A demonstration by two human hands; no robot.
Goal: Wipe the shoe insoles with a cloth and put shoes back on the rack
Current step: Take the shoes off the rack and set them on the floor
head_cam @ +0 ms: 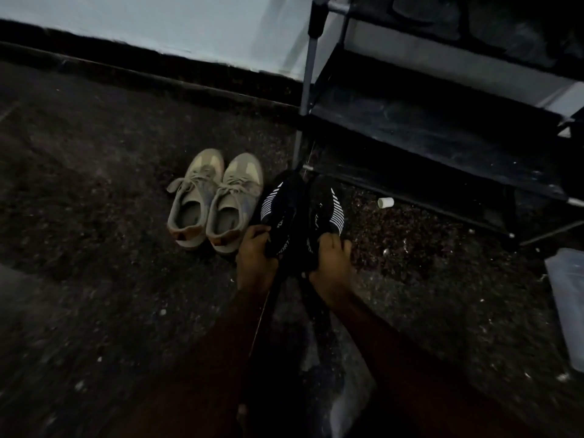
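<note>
Left hand point(256, 252) and right hand point(330, 263) each clamp fingers on a heel of the black shoes point(324, 197), held near-left of the rack point(426, 137); likely the return step, requiring a lift onto its lowest shelf.

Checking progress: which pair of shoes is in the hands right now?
The black white-striped pair, left hand and right hand each gripping a heel; the beige laced pair stands untouched beside it.

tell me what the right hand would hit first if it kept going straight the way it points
The right hand, gripping a black shoe, points toward the rack. The shoe's toe would likely meet the rack's lowest front bar first, near the corner post, though depth is unclear.
</note>
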